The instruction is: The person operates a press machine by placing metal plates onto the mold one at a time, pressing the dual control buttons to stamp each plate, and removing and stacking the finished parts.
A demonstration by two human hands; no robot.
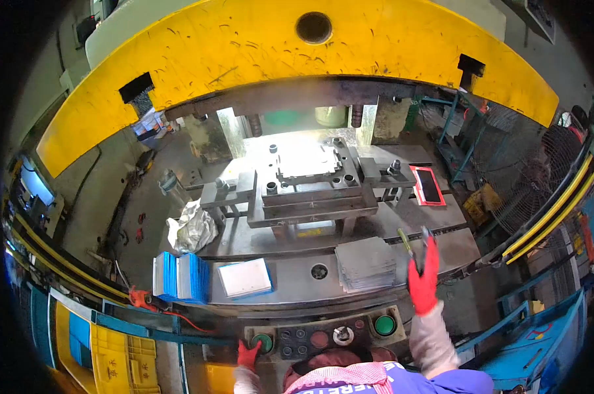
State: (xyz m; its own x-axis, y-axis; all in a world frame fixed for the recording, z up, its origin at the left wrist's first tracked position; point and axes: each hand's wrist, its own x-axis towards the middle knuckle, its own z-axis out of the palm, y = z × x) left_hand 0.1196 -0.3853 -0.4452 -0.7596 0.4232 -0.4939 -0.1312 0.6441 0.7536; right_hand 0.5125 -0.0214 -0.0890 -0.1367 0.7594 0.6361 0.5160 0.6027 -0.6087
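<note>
My left hand (pixel 247 355), in a red glove, is at the left green button (pixel 263 342) of the control panel, touching its edge with fingers apart. My right hand (pixel 423 281), also red-gloved, is raised over the right side of the press bed. It grips a slim tong-like tool (pixel 406 243) with a yellowish-green arm; its exact kind is unclear. Left of this hand lies a stack of grey metal sheets (pixel 366 264). A bright metal piece (pixel 307 161) rests on the die (pixel 313 205) under the yellow press beam (pixel 244 49).
Blue-edged stacked plates (pixel 180 277) and a white-topped stack (pixel 244 278) sit at the bed's front left. Behind them are a crumpled plastic bag (pixel 192 227) and a clear bottle (pixel 173 186). A red-framed dark tablet-like item (pixel 429 186) lies right. A second green button (pixel 385 325) is on the panel.
</note>
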